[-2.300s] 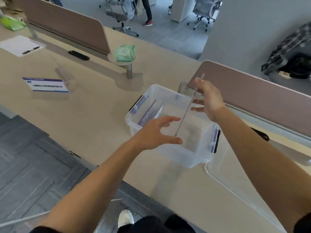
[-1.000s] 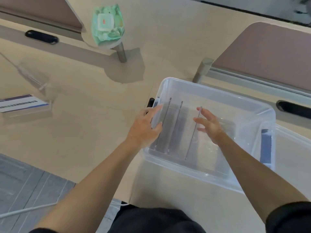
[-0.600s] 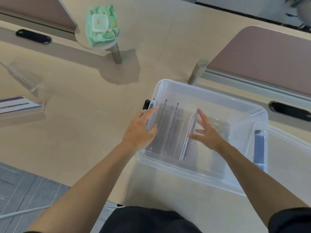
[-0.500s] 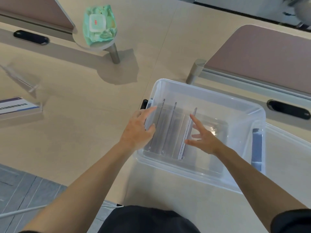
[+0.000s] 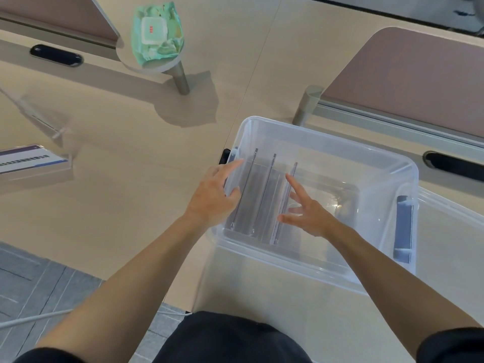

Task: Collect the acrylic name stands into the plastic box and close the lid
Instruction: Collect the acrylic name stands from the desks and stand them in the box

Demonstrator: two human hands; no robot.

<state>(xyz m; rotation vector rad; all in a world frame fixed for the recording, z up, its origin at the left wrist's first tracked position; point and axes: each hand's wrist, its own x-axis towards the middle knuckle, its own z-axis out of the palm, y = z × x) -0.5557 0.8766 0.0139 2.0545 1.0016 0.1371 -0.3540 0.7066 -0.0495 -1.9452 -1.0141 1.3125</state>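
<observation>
- Contents so far: three acrylic name stands (image 5: 263, 195) are set on edge, side by side, in the left part of the plastic box (image 5: 327, 137). The right part of its floor is seen bare.
- Plastic box: placed on the table (image 5: 131, 192) near the front edge and left uncovered.
- Left hand (image 5: 212, 197): applied to the box's left wall, which is gripped at the rim between thumb and fingers, apparently to steady it.
- Right hand (image 5: 309, 216): held inside the box with fingers spread and straight, nothing grasped. The index fingertip is at or just beside the top edge of the rightmost stand; contact cannot be told.
- Lid (image 5: 450, 205): laid flat on the table at the box's right side. Whether it is tucked partly beneath the box cannot be told.
- Outstanding items: a printed stand (image 5: 31, 161) and a clear stand (image 5: 36, 116) are seen at the table's left, well apart from the box, neither yet collected.
- Progress, as judged: collection is rated roughly half done, with three stowed and at least two left out.
- Work left, as judged: the remaining stands are to be fetched and slotted in, the lid fitted, and the side latch (image 5: 403, 226) and its opposite snapped down.
- Unrelated: a pack of wipes (image 5: 157, 30) is kept on a small round shelf beyond.
</observation>
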